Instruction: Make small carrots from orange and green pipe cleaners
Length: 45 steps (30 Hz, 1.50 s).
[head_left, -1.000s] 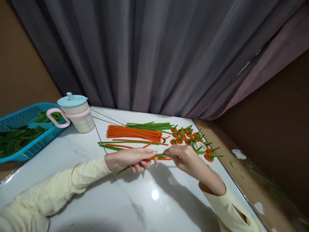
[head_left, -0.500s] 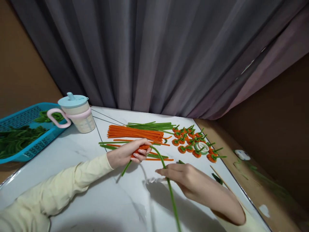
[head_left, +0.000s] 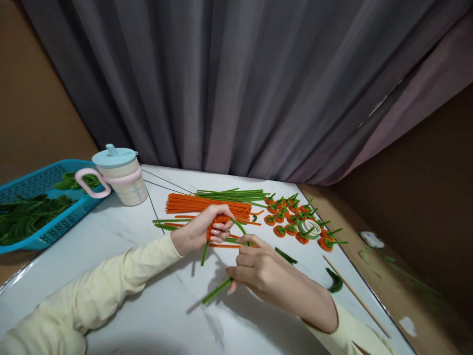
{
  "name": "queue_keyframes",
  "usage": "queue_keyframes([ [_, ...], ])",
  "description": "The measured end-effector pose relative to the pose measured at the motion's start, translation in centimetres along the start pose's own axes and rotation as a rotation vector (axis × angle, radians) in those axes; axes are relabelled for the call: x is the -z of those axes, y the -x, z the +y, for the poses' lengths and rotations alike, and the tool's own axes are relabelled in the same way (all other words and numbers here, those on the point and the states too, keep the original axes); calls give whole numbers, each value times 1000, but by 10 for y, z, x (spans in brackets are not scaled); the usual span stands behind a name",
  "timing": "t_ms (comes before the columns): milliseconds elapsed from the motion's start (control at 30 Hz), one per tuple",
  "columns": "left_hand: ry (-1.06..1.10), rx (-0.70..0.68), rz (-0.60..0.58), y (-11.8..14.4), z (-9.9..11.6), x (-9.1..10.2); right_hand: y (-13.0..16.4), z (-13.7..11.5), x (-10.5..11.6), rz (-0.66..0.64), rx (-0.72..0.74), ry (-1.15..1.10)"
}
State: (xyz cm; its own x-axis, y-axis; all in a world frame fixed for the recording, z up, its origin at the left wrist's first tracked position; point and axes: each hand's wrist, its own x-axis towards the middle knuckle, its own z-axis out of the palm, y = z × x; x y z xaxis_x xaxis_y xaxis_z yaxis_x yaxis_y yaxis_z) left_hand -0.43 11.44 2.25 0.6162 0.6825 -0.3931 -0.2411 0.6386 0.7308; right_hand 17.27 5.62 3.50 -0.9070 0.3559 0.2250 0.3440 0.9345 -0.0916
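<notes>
My left hand (head_left: 199, 228) is closed around a ribbed orange coil of pipe cleaner (head_left: 212, 231), held above the table. A green pipe cleaner (head_left: 217, 291) comes out of the coil's top and bends over into my right hand (head_left: 260, 266), whose fingers pinch it while its free end points down to the left. Another green end (head_left: 205, 254) sticks out below my left hand. Behind the hands lie a bundle of orange pipe cleaners (head_left: 199, 204) and a bundle of green ones (head_left: 231, 195). The inside of the coil is hidden by my fingers.
Several small orange pieces with green stems (head_left: 280, 230) stand at the right, with a roll of tape (head_left: 311, 228) among them. A thin wooden stick (head_left: 356, 297) lies near the right edge. A lidded cup (head_left: 127, 190) and a blue basket (head_left: 55, 232) of green pieces are at the left.
My right hand has moved left, closer to the left hand, and the green pipe cleaner's free end has swung from lower right to lower left. The left hand has turned slightly.
</notes>
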Motion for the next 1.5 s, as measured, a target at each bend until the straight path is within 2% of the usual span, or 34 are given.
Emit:
queue_keyframes([
  [200,92,-99,21,-3,15,-3,-2,4,-3,228,-119,191],
  [400,192,-144,37,-3,22,-7,-6,0,-11,422,-162,173],
  [700,331,-206,97,-6,17,-15,-10,-7,-22,514,-188,240],
  [1033,409,-301,156,-8,10,-34,-5,-15,-60,603,-191,553],
  [1233,415,-356,192,-12,4,-41,-8,-11,-58,639,-219,638],
  [1300,368,-426,189,-13,4,-41,-8,-6,-51,625,-203,654],
  [1367,228,-557,180,-11,7,-38,-5,-1,-40,591,-171,653],
  [1467,-146,-774,151,-3,18,-27,3,6,-19,560,-137,649],
  [1500,-326,-782,96,0,22,-23,6,7,-11,547,-139,652],
])
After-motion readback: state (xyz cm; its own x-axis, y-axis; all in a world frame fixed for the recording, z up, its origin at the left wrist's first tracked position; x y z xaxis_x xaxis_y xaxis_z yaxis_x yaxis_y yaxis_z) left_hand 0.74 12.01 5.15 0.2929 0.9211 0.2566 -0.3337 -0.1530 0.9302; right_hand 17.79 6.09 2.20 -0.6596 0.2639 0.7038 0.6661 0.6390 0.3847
